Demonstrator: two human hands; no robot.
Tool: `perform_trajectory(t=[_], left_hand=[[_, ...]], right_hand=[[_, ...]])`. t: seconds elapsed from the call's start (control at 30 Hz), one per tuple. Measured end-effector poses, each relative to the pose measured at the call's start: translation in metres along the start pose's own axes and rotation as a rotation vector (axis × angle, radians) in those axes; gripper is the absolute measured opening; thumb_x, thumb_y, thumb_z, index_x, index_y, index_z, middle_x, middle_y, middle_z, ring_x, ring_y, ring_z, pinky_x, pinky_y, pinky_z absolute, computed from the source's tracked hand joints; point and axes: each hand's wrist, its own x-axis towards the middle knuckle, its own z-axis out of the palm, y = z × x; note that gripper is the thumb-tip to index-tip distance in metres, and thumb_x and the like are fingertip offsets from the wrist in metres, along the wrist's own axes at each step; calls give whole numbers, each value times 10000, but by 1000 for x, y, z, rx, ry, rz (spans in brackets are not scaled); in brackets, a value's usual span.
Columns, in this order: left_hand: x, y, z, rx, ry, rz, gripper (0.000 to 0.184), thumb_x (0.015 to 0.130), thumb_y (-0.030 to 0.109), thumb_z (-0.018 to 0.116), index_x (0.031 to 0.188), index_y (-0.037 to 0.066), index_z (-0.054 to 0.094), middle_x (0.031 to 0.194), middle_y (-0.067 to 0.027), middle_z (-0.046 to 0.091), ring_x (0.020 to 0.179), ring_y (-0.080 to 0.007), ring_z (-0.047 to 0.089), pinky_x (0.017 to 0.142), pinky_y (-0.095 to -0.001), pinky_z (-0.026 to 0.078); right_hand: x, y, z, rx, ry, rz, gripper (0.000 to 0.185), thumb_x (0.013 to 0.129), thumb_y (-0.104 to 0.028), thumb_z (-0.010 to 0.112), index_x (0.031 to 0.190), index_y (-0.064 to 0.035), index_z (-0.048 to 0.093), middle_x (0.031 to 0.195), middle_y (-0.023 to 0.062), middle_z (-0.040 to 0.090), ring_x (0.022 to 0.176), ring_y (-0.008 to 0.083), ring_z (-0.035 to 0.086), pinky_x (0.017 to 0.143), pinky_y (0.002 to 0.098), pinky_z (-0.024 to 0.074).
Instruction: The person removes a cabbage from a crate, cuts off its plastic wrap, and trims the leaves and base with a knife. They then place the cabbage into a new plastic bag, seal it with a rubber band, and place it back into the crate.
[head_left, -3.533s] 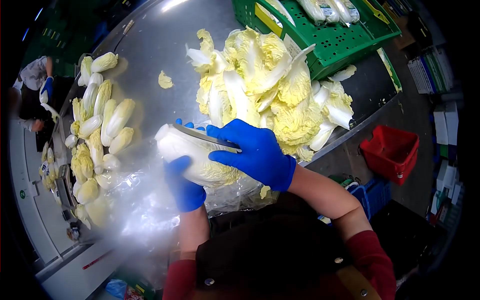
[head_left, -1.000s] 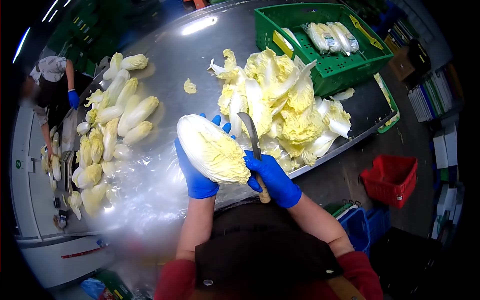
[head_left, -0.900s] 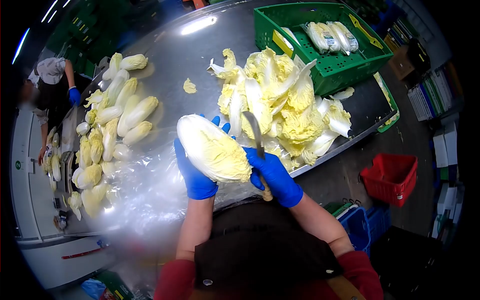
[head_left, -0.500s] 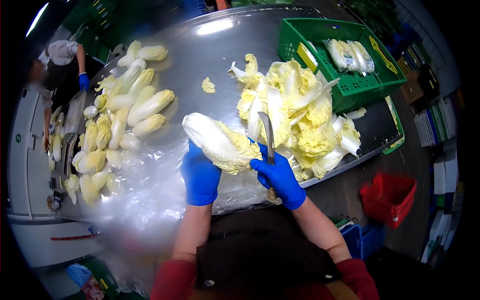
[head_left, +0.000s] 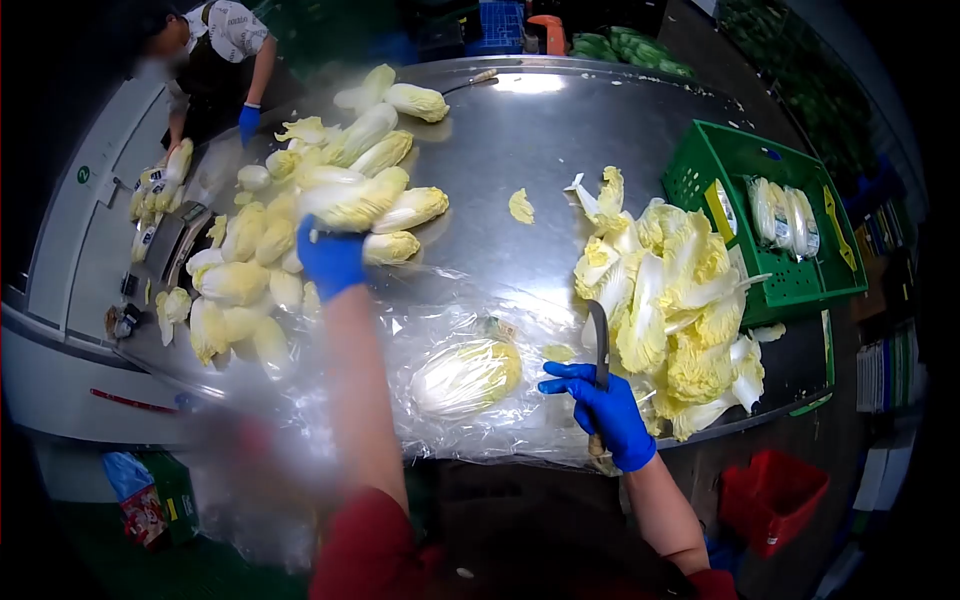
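Our right hand (head_left: 612, 412): clamped on the knife (head_left: 601, 345). Our left hand (head_left: 333, 258): at the cabbage pile (head_left: 245, 240), grip we cannot tell. Cabbage (head_left: 467, 377) with film (head_left: 425, 325): surface's (head_left: 500, 190) near edge.

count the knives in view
2: the curved knife in the right hand, the other knife near the table's far edge. Leaves may hide more.

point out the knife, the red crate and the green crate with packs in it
Knife (head_left: 602, 347): head view, on the blade
Red crate (head_left: 798, 518): head view, on its wall
Green crate (head_left: 808, 293): head view, on its side wall
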Motion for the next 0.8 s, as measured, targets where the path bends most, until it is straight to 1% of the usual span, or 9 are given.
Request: perform_trajectory(t=[0.07,0.13,0.23,0.33,0.37,0.43,0.47,0.6,0.8], left_hand=[[62,10,-52,258,72,239,573,888,365,566,1358,66,432,1433,-143,424,1269,-350,445,1093,-494,320],[108,36,-103,973,-153,548,670,779,111,730,1361,32,407,1292,-174,538,1174,-333,536,987,-512,452],[103,65,-79,197,44,128,553,911,413,499,1325,46,474,1345,-187,485,1173,-371,477,1056,-592,315],[8,48,20,245,-80,174,498,949,169,446,1399,-29,369,1467,-272,325,1357,-384,348,1126,-542,265],[-24,43,30,309,-335,62,435,967,127,420,1364,-51,418,1397,-218,443,1301,-351,430,1095,-453,345],[-101,18,55,1267,-420,98,393,936,162,481,1269,-36,550,1196,-127,631,1077,-218,617,953,-319,453],[-123,15,48,1115,-702,-74,344,899,141,551,1194,-25,612,1108,-99,674,988,-194,642,918,-302,460],[-175,-16,9,1688,-789,-195,479,782,182,754,1214,33,610,1163,-118,661,1069,-241,618,918,-340,452],[-192,-23,-73,2041,-764,243,577,760,320,780,1230,54,578,1168,-166,625,1053,-349,600,895,-419,470]], right_hand=[[5,6,-2,-3,-8,45,338,942,-191,557,1207,13,604,1028,96,703,469,26,375,439,177,307],[10,6,0,4,24,73,353,937,-214,569,1214,2,606,1014,89,704,507,25,394,469,174,322],[21,-1,2,16,34,108,341,931,-207,570,1207,-13,617,1006,67,705,519,35,405,479,182,339],[32,3,0,-14,28,125,330,922,-197,581,1201,-27,627,1001,41,706,530,41,417,489,191,355],[36,6,1,-23,41,129,328,919,-195,588,1200,-31,629,997,33,707,534,41,421,492,194,360],[43,10,3,-61,74,133,323,906,-187,618,1205,-65,638,1012,9,702,562,46,462,521,202,396],[46,13,4,-98,89,122,327,904,-188,623,1210,-74,637,1027,10,698,576,49,477,535,206,410],[48,28,4,-264,131,39,355,894,-198,643,1235,-103,624,1076,16,685,635,64,525,594,228,460],[54,47,-6,-251,98,54,415,876,-220,664,1263,-86,596,1121,44,664,665,90,547,624,256,488]])
